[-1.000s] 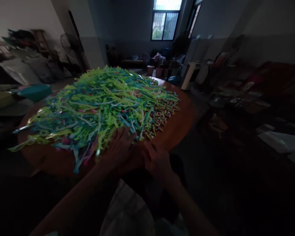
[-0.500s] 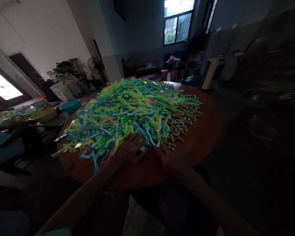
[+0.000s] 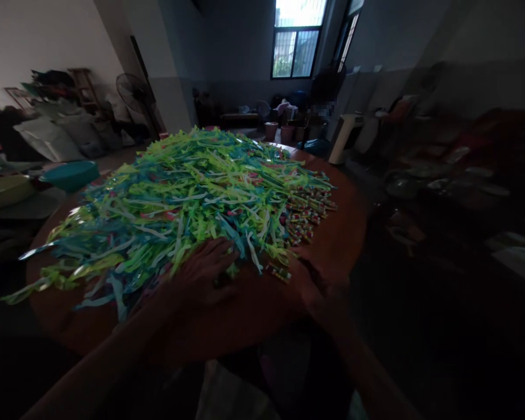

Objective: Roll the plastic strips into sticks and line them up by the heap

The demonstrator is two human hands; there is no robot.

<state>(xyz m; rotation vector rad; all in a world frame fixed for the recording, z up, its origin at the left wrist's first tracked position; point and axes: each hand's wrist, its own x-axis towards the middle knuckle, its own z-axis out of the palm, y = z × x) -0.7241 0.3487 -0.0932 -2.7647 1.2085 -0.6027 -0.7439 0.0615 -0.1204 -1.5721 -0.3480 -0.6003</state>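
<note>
A large heap of green, blue and white plastic streamers (image 3: 192, 192) covers much of a round wooden table (image 3: 245, 326). At the heap's near edge my left hand (image 3: 205, 268) lies with its fingers stretched and slightly spread over the strips. To the right, my right hand (image 3: 317, 291) is curled low over the tabletop, its fingertips bent together beside a yellow-green strip end. What it holds, if anything, is too dark to make out. Just left of it rests a short patterned stick (image 3: 279, 273). More patterned sticks (image 3: 304, 213) poke from the heap's right side.
A teal basin (image 3: 72, 175) and a yellow basin (image 3: 6, 191) stand to the left. White sacks (image 3: 48, 137) and a standing fan (image 3: 131, 90) are behind them. Pink buckets (image 3: 270, 131) sit below the window, and a pale upright appliance (image 3: 345, 137) stands at the back right.
The view has turned right and come closer, so the table sits further left. My right hand has moved rightward, away from my left hand, and a patterned stick shows beside it. My left hand stays on the heap's edge.
</note>
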